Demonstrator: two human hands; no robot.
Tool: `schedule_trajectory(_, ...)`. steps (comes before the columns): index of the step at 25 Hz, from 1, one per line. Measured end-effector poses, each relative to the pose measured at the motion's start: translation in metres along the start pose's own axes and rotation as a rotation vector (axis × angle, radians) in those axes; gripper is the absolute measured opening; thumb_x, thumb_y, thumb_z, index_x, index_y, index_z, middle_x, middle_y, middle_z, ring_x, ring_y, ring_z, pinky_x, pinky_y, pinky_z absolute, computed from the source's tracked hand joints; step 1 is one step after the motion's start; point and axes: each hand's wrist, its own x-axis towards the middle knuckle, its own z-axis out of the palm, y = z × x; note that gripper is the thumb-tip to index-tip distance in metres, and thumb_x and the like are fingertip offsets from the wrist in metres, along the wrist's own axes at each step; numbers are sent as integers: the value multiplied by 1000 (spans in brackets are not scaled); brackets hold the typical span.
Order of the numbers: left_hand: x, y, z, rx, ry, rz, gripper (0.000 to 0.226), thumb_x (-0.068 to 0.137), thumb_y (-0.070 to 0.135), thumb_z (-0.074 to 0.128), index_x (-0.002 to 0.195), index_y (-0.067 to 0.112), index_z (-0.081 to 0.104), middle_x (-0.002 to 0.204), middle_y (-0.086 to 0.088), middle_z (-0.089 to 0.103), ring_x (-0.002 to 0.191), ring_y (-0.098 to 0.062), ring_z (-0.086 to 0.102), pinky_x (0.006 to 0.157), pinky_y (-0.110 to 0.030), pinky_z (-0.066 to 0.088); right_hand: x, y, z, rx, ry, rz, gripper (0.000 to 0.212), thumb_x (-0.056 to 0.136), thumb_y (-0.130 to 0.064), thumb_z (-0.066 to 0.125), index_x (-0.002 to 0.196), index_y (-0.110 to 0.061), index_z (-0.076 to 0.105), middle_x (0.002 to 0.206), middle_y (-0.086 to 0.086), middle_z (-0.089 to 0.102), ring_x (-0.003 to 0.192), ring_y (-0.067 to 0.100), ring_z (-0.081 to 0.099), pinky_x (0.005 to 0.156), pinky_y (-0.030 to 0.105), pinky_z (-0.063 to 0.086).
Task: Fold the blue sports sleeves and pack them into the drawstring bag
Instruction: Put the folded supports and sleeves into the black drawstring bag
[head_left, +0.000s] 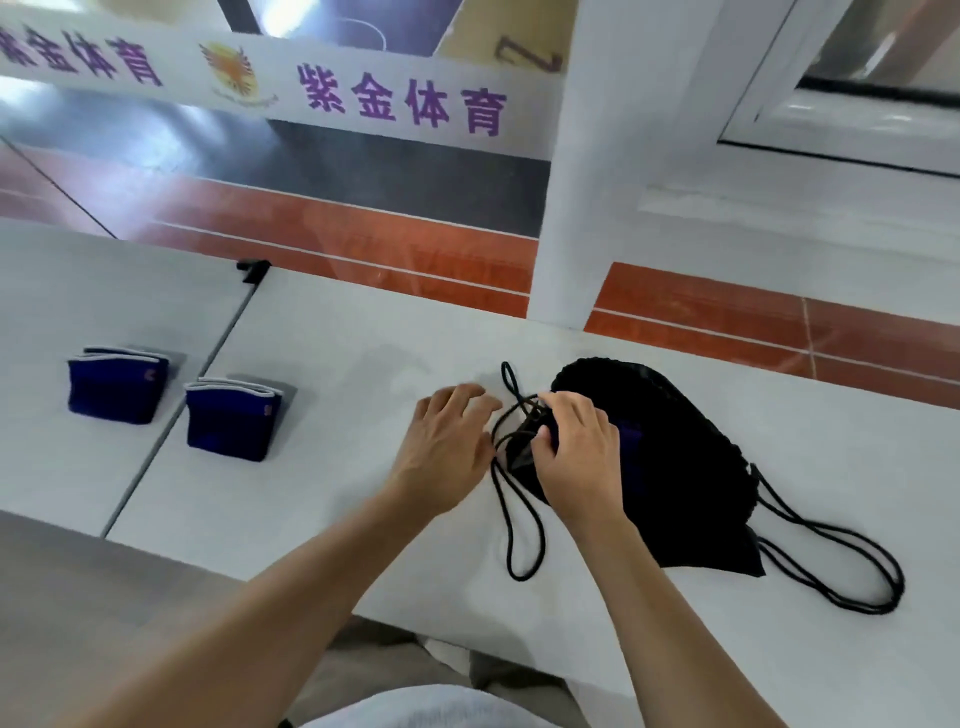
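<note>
A black drawstring bag lies flat on the white table, its mouth pointing left toward my hands. My right hand grips the gathered mouth of the bag where the cords come out. My left hand rests just left of the mouth with fingers spread, touching the black cords; whether it holds one is unclear. Two folded blue sports sleeves with grey edges sit apart at the left: one on the far-left table, the other nearer the bag. A purple patch shows on the bag beside my right wrist.
Two white tables meet at a seam left of centre, with a black clip at its far end. A long cord loop trails off the bag to the right. A white pillar stands behind the table.
</note>
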Motion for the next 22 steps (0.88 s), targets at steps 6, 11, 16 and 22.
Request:
schedule_trajectory(6,-41,-93,-58,7,58,-119,33,89,20,58,123,21,60,127,1,57,116,-24,54,100,-36,38,12,-103,43,19,-30,-87,40,93,-21,55,133,-23,54,135,-2,54,124,22,48,107,41,35)
schedule_trajectory(11,-76,-205,-98,6,4,-161,31,91,23,54,121,21,58,126,0,57,113,-27,54,100,-40,40,11,-205,110,31,-20,-89,40,89,-17,60,128,-20,59,128,1,59,115,24,55,97,40,41)
schedule_trajectory(16,-108,-329,-129,44,-75,-162,36,87,24,50,122,19,58,122,-4,59,107,-30,55,94,-41,42,2,-298,182,15,-80,-56,40,88,-17,59,128,-20,58,127,2,58,113,24,56,95,39,41)
schedule_trajectory(22,-118,-441,-151,84,-107,-200,48,85,9,58,132,18,53,133,-5,57,120,-32,51,99,-44,38,9,-360,234,-43,-220,-95,52,87,-31,60,137,-24,48,133,-1,52,119,25,50,102,40,36)
